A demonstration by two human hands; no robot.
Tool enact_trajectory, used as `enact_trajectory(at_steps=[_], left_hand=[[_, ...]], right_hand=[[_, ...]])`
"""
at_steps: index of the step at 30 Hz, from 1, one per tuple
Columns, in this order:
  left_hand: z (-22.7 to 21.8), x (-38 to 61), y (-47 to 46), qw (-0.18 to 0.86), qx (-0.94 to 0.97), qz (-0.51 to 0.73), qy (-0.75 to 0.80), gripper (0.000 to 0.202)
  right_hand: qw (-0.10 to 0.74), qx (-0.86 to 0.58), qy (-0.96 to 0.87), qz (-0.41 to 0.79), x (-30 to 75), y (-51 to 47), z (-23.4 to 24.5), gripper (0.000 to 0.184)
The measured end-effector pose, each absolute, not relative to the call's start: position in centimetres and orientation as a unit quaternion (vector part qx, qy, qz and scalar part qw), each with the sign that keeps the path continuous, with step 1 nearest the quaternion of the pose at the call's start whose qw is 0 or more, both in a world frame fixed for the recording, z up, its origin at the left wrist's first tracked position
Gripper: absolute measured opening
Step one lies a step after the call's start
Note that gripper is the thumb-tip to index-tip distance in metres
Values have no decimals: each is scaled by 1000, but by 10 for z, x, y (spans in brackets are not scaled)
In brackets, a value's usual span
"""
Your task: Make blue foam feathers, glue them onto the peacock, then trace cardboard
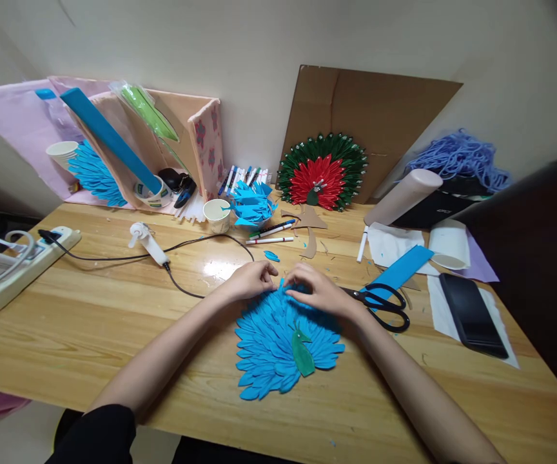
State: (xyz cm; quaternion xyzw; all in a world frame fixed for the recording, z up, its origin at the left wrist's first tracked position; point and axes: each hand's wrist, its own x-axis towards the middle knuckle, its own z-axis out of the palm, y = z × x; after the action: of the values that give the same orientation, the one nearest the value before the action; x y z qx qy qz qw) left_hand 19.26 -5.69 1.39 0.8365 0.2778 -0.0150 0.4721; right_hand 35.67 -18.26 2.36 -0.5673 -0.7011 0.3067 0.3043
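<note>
Pink box (205,151): green packet (149,115) leaning inside.
Paper cup (217,219): beside heaped blue pieces (253,203).
Blue peacock (265,341): on table (186,374), top edge at the fingertips.
Left hand (253,280), right hand (318,290): fingers curled; whether pinching anything, cannot tell.

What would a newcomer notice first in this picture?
Probably the bright blue feathery fan at the front middle of the wooden table, with a green bird shape on it and the left hand and right hand at its top edge. Next, perhaps, the red and green fan farther back, standing out against brown cardboard.
</note>
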Motion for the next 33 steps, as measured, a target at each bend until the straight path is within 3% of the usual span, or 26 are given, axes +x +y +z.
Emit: enact_trajectory(at_steps=[8, 33], left_hand=[[8, 194, -58, 504, 818, -1, 277, 34], [8, 194, -55, 519, 825, 5, 225, 35]], right_hand=[[282, -653, -689, 136, 318, -232, 4, 26], [274, -651, -695, 135, 319, -229, 3, 26]])
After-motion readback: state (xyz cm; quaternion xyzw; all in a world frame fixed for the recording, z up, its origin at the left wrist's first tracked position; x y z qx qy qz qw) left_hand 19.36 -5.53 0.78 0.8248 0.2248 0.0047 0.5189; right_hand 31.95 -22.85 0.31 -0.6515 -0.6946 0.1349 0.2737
